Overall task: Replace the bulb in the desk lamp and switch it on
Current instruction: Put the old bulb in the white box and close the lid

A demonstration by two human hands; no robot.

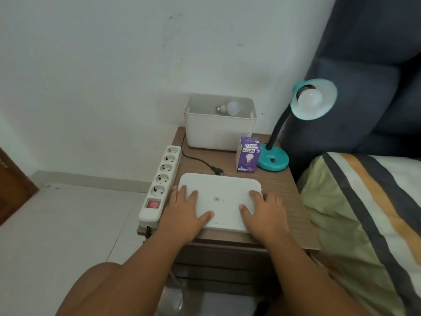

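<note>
A teal desk lamp (273, 159) stands at the table's back right, its shade (315, 99) tilted toward me with a white bulb (311, 100) in the socket, unlit. Its black plug (218, 171) lies loose on the table. A second bulb (231, 107) lies inside an open white bin (218, 133) at the back. A purple bulb box (247, 154) stands beside the lamp base. My left hand (186, 209) and my right hand (262, 213) rest with fingers spread flat on a white lid (219, 199) at the front of the table.
A white power strip (160, 183) with a red switch lies along the left edge of the small wooden bedside table (287, 201). A bed with a striped pillow (364, 213) and a dark headboard stands at the right. White wall behind, tiled floor at the left.
</note>
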